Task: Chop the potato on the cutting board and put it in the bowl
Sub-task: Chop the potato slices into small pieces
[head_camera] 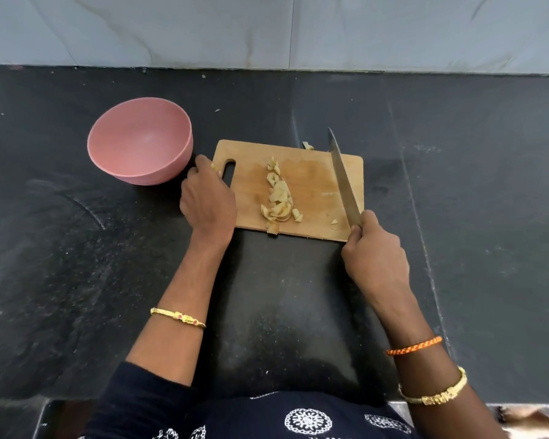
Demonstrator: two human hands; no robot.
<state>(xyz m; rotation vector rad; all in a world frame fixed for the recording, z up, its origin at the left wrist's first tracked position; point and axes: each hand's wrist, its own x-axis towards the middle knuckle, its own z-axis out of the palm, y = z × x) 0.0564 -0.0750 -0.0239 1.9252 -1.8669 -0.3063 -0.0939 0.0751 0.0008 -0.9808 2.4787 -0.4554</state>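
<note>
A: Grips?
B: Right hand (374, 258) wrapped round the knife (344, 182) handle, blade angled over the cutting board's (314, 185) right side. Left hand (208, 198) curled on the board's handle end, by the slot.
A: Potato?
B: Chopped potato pieces (278, 194) in a line mid-board; one piece overhangs the near edge, one lies off the far edge. Pink bowl (140, 141) just left of the board, on the dark counter (76, 264).

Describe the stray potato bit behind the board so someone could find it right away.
Start at the wooden cutting board on the black counter. Just past its far edge, left of the knife tip, lies one pale potato piece. Unlike the chopped pile, it sits off the board.
</note>
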